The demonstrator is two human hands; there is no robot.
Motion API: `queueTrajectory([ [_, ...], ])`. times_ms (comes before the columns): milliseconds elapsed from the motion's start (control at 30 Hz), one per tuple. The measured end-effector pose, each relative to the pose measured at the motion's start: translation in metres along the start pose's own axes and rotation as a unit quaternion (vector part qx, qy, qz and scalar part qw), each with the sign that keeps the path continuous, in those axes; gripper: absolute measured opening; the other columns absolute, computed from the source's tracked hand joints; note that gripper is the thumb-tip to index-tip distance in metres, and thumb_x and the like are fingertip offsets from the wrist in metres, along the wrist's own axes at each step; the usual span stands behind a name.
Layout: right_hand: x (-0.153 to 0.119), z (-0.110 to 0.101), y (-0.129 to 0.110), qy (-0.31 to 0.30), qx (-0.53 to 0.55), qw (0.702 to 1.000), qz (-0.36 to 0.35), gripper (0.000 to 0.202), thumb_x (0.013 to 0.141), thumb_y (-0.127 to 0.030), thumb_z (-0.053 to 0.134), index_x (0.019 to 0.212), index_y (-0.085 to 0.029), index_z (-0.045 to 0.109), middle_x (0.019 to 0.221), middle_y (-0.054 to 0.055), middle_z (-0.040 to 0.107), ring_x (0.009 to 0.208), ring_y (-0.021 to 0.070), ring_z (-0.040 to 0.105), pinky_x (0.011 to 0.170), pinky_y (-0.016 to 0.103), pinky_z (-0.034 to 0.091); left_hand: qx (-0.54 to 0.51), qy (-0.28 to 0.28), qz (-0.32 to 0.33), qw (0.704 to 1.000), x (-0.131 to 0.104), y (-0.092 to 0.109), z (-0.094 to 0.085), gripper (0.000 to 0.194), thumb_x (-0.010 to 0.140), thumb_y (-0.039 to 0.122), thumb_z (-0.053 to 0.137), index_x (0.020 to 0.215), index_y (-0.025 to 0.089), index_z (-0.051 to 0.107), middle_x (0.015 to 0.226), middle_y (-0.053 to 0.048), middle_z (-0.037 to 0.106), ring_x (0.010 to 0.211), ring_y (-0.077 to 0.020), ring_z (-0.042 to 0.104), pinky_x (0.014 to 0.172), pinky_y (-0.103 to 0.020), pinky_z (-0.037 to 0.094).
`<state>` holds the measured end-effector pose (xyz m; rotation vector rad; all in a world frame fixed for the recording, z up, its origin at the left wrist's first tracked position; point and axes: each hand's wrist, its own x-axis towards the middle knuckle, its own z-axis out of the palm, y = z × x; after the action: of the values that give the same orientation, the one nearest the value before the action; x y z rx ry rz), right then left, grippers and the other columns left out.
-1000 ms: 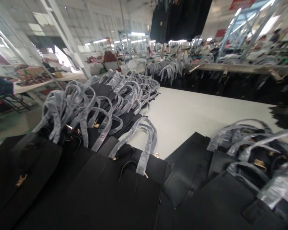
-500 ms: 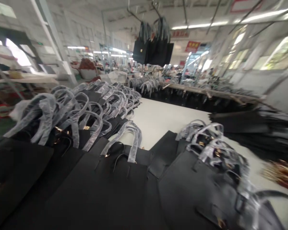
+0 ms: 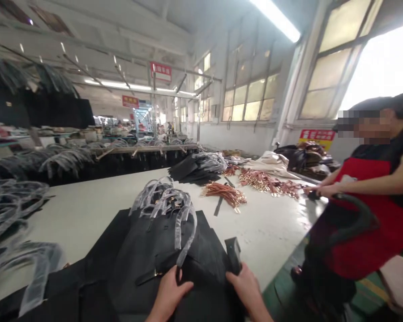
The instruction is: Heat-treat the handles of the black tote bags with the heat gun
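My left hand [image 3: 170, 291] pinches the lower end of a plastic-wrapped strap [image 3: 188, 243] on top of a pile of black bag pieces [image 3: 137, 264]. To its right, my right hand [image 3: 244, 282] is closed around a black strap [image 3: 233, 254], which stands up above the fingers. Clear plastic covers the looped handles [image 3: 169, 201] at the far end of the pile. A dark strap with a gold-coloured buckle [image 3: 148, 276] lies just left of my left hand.
Brown straps with metal ends [image 3: 224, 193] lie farther back on the white table [image 3: 255, 232]. At the right stands a person in a red apron [image 3: 372, 214]. More wrapped handles [image 3: 6, 210] lie left; black bags [image 3: 53, 107] hang upper left.
The view has swung to the right and both my hands have come into it. The brown straps and the person in the apron now show, and the left-hand pile has slid toward the left edge.
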<state>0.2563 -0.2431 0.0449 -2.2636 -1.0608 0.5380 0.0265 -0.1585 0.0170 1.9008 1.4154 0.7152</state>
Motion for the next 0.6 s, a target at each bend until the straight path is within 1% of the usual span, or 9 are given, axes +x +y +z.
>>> queueTrajectory([
  [67,-0.003,0.001,0.001,-0.006,0.004,1.000,-0.010,0.025,0.074,-0.029,0.058,0.093,-0.013,0.061,0.086,0.015,0.073,0.086,0.0308,0.069,0.071,0.032,0.049,0.009,0.043,0.003,0.999,-0.019,-0.008,0.004,0.027,0.060,0.041,0.066,0.064,0.021,0.049,0.061,0.004,0.051,0.061,-0.0177,0.052,0.060,-0.026,0.039],
  [133,-0.006,-0.001,0.004,-0.011,0.010,1.000,-0.018,0.028,0.074,-0.030,0.056,0.095,-0.013,0.059,0.087,0.016,0.073,0.086,0.0312,0.069,0.071,0.033,0.049,0.009,0.085,0.012,0.996,-0.037,-0.014,0.008,0.032,0.061,0.051,0.066,0.066,0.022,0.053,0.064,0.002,0.057,0.063,-0.0206,0.057,0.064,-0.028,0.044],
  [200,-0.007,-0.002,0.007,-0.016,0.021,0.999,-0.024,0.030,0.073,-0.031,0.056,0.097,-0.013,0.058,0.088,0.016,0.073,0.087,0.0312,0.069,0.071,0.033,0.049,0.014,0.125,0.027,0.992,-0.051,-0.017,0.012,0.036,0.064,0.058,0.064,0.069,0.023,0.057,0.068,-0.001,0.061,0.067,-0.0228,0.060,0.068,-0.029,0.046],
  [267,-0.007,-0.003,0.010,-0.023,0.034,0.999,-0.029,0.031,0.074,-0.031,0.056,0.099,-0.014,0.056,0.090,0.016,0.072,0.089,0.0312,0.069,0.072,0.033,0.049,0.035,0.150,0.042,0.987,-0.060,-0.018,0.014,0.039,0.069,0.062,0.060,0.071,0.023,0.058,0.070,-0.002,0.062,0.068,-0.0224,0.061,0.069,-0.029,0.048],
  [333,-0.006,-0.003,0.012,-0.030,0.046,0.998,-0.032,0.031,0.073,-0.032,0.057,0.099,-0.014,0.056,0.091,0.016,0.072,0.090,0.0313,0.069,0.073,0.033,0.049,0.067,0.166,0.059,0.982,-0.062,-0.017,0.016,0.044,0.074,0.066,0.053,0.066,0.023,0.055,0.063,-0.001,0.059,0.062,-0.0200,0.059,0.065,-0.028,0.047],
  [433,-0.007,-0.003,0.012,-0.039,0.056,0.997,-0.034,0.030,0.072,-0.031,0.059,0.098,-0.015,0.055,0.091,0.015,0.072,0.090,0.0312,0.069,0.074,0.033,0.049,0.104,0.184,0.095,0.973,-0.059,-0.019,0.017,0.051,0.077,0.070,0.048,0.061,0.021,0.052,0.056,0.000,0.054,0.053,-0.0164,0.054,0.059,-0.026,0.046],
  [500,-0.007,-0.003,0.012,-0.043,0.058,0.997,-0.034,0.031,0.072,-0.031,0.060,0.098,-0.015,0.055,0.091,0.016,0.072,0.091,0.0316,0.069,0.074,0.033,0.050,0.113,0.189,0.111,0.969,-0.056,-0.021,0.018,0.051,0.078,0.069,0.048,0.063,0.021,0.053,0.057,0.000,0.055,0.053,-0.0154,0.055,0.058,-0.025,0.046],
  [600,-0.008,-0.003,0.011,-0.047,0.055,0.997,-0.035,0.031,0.073,-0.032,0.060,0.098,-0.015,0.054,0.090,0.016,0.073,0.090,0.0323,0.069,0.074,0.035,0.050,0.116,0.188,0.116,0.968,-0.056,-0.021,0.019,0.048,0.080,0.066,0.049,0.066,0.020,0.055,0.060,0.000,0.058,0.055,-0.0152,0.057,0.058,-0.024,0.047],
])
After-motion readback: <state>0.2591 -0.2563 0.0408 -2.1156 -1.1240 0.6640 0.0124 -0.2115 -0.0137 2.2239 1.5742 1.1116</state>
